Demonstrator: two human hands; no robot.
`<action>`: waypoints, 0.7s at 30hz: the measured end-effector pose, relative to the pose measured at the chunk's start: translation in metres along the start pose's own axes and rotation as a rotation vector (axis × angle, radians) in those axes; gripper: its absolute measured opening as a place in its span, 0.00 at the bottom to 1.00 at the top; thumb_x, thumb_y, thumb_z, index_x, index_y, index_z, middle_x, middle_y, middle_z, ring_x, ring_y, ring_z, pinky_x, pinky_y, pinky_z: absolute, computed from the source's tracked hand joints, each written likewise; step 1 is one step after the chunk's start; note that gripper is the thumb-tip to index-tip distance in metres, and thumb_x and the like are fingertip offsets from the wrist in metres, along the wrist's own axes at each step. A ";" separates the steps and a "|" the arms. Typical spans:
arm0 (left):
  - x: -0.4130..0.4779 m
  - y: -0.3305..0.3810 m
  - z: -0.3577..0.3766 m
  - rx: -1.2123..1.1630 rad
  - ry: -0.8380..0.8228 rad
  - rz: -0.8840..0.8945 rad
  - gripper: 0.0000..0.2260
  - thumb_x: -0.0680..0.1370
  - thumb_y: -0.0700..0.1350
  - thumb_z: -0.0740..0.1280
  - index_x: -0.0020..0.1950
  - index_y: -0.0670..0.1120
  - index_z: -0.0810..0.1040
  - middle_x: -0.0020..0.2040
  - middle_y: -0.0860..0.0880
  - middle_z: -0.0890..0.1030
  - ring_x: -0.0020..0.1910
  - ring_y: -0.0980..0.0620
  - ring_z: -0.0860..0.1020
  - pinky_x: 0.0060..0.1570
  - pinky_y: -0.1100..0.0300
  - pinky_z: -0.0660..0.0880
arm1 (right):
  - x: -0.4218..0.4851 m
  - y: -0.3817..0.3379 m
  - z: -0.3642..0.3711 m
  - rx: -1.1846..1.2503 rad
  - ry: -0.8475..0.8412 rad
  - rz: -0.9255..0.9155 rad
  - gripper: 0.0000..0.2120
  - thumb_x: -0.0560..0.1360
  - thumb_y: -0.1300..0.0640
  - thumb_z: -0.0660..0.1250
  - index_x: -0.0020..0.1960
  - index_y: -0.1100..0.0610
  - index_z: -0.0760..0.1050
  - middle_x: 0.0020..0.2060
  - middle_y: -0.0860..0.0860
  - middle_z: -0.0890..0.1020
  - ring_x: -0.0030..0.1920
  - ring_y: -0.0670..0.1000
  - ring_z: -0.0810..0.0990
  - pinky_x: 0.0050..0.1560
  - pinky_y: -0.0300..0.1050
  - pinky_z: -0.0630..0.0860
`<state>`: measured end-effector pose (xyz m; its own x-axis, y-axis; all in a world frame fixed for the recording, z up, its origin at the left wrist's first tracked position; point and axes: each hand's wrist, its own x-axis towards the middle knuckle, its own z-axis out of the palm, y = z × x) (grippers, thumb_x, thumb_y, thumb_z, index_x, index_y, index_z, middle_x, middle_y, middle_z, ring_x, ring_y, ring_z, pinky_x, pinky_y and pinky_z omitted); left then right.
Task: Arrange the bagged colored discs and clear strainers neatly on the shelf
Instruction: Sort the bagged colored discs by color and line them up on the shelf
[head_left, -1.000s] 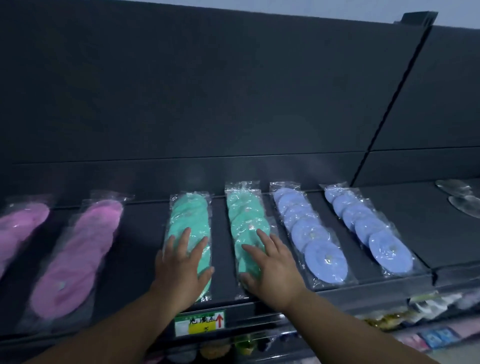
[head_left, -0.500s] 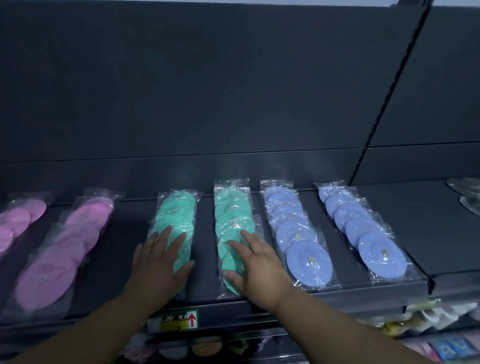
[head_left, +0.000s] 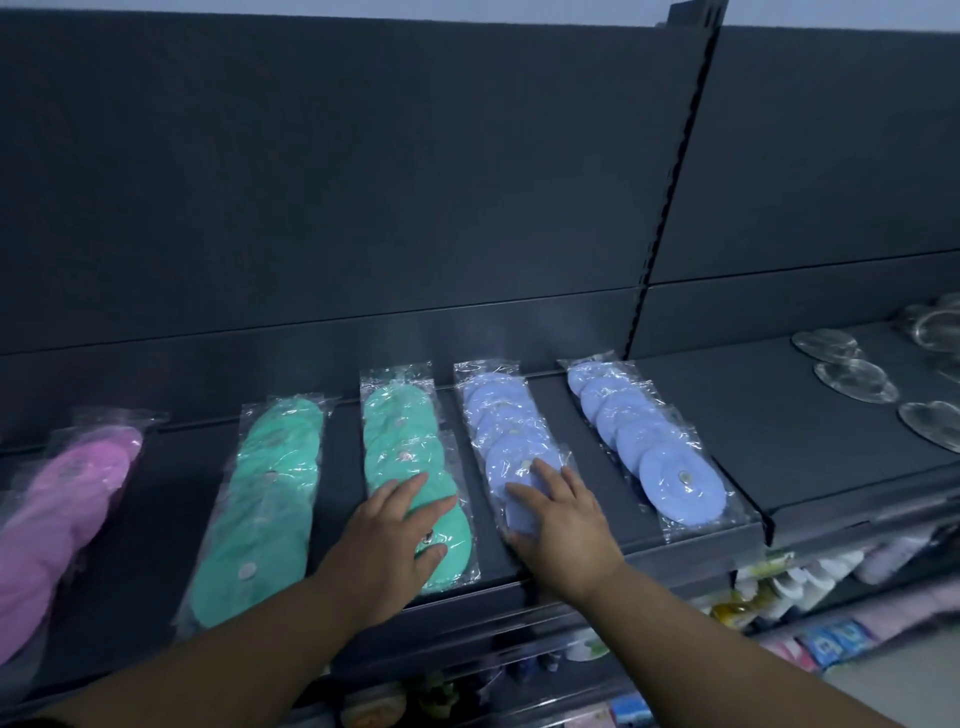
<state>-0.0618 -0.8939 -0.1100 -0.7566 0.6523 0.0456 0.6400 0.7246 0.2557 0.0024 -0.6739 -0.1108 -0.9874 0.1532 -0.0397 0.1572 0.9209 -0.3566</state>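
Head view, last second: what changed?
Both hands moved one row right. The left hand went from the left clear bag of green discs to the right clear bag of green discs; the right hand went from there to the left clear bag of blue discs. Flat fingers, nothing gripped. Bags look unmoved.

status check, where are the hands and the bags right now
Left hand flat on the right green bag. Right hand flat on the left blue bag. Clear strainers lie apart, far right; nothing in the way.

Pink bags (head_left: 78, 493), green bags (head_left: 270, 499), blue bags (head_left: 649, 436) of discs flat on shelf (head_left: 805, 457); clear strainers (head_left: 854, 382) far right.
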 end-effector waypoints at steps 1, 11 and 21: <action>0.001 0.000 -0.001 -0.026 -0.023 -0.009 0.32 0.70 0.65 0.47 0.73 0.58 0.67 0.77 0.48 0.60 0.75 0.42 0.57 0.72 0.50 0.55 | 0.000 0.000 0.000 0.005 -0.010 0.001 0.26 0.77 0.42 0.61 0.74 0.39 0.59 0.78 0.46 0.49 0.78 0.54 0.46 0.76 0.50 0.49; -0.005 -0.007 0.006 -0.104 -0.034 -0.030 0.35 0.68 0.66 0.41 0.73 0.60 0.64 0.78 0.54 0.54 0.76 0.48 0.52 0.71 0.59 0.52 | 0.004 -0.001 -0.005 0.005 -0.011 0.041 0.27 0.77 0.43 0.62 0.74 0.42 0.60 0.78 0.47 0.53 0.77 0.55 0.50 0.76 0.49 0.51; -0.019 0.006 -0.007 0.057 -0.075 0.106 0.26 0.74 0.61 0.51 0.64 0.53 0.77 0.68 0.47 0.74 0.67 0.43 0.72 0.63 0.47 0.69 | -0.068 -0.021 -0.012 0.084 0.216 0.267 0.26 0.75 0.43 0.65 0.71 0.47 0.68 0.72 0.46 0.66 0.70 0.49 0.66 0.69 0.43 0.65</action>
<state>-0.0443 -0.9030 -0.1026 -0.6736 0.7390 -0.0034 0.7240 0.6608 0.1979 0.0666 -0.6990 -0.0896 -0.8838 0.4649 0.0534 0.3981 0.8069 -0.4364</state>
